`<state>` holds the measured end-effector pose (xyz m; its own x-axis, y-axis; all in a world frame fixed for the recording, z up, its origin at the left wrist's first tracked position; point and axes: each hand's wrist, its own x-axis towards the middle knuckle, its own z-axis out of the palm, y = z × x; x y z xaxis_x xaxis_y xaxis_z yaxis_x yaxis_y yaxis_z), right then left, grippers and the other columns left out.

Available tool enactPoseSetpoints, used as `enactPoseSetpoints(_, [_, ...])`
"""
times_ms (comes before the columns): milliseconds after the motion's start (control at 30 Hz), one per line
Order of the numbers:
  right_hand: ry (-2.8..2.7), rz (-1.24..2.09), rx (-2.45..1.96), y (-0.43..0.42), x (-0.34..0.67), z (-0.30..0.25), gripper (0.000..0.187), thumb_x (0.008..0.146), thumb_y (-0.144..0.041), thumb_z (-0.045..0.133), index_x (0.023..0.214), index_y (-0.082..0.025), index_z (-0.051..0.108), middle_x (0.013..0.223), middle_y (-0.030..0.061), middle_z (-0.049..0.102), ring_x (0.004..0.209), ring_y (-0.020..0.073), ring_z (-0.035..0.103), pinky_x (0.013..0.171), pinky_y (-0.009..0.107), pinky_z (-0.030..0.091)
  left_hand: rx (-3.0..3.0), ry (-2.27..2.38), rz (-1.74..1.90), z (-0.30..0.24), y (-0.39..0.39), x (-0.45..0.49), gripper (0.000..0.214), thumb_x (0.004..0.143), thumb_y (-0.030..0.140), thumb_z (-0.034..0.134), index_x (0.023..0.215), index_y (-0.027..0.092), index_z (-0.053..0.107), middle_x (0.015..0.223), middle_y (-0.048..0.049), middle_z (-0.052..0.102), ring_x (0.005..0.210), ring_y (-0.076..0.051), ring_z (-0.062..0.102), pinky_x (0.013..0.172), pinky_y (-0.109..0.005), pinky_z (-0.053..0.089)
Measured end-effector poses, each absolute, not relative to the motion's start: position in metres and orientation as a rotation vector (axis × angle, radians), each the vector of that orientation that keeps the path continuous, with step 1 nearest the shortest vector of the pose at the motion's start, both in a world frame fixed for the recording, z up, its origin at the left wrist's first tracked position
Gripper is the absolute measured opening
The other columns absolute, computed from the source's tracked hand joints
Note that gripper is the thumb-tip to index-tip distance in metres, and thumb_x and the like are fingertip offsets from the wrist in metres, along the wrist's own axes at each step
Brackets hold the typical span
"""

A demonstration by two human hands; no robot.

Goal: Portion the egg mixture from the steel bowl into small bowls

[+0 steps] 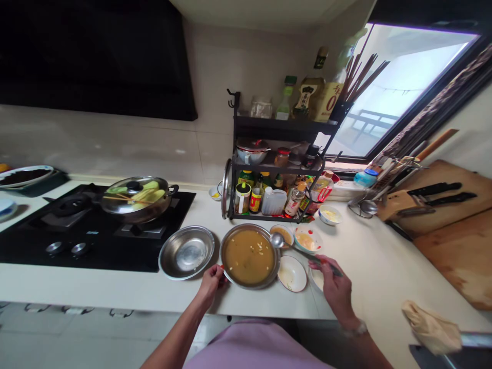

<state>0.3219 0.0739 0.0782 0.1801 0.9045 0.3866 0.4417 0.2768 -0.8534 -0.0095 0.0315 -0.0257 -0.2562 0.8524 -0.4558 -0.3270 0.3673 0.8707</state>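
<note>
A steel bowl [230, 277] of yellow-brown liquid with pale bits sits at the counter's front edge. My left hand [210, 283] grips its near-left rim, fingers closed. My right hand [335, 288] is closed round the handle of a metal ladle [277, 240], whose scoop hovers at the bowl's right rim. An empty steel bowl [187, 252] stands just left of the full one. Small dishes [291, 273] with food traces lie between the full bowl and my right hand.
A lidded pan [134, 199] with corn sits on the black hob [57, 241] at left. A black spice rack [274, 169] with bottles stands behind the bowls. Cutting boards [453, 246] and a knife block [400, 205] are at right, a crumpled cloth [430, 325] near the front.
</note>
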Motion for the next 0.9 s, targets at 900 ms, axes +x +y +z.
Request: enactPoseSetpoints(900, [-0.882,1.143,-1.244,0.065,0.279,0.056,0.035,0.069,-0.047,0.070,0.085,-0.016,0.066,0.086,0.0064,0.071,0.066,0.0205,0.068,0.067,0.033,0.057,0.529,1.396,1.222,-0.030,0.033,-0.010,0.046,0.056,0.059,0.068,0.061,0.019,0.045,0.049,0.0027,0.053,0.043,-0.008,0.044,0.045,-0.021,0.029])
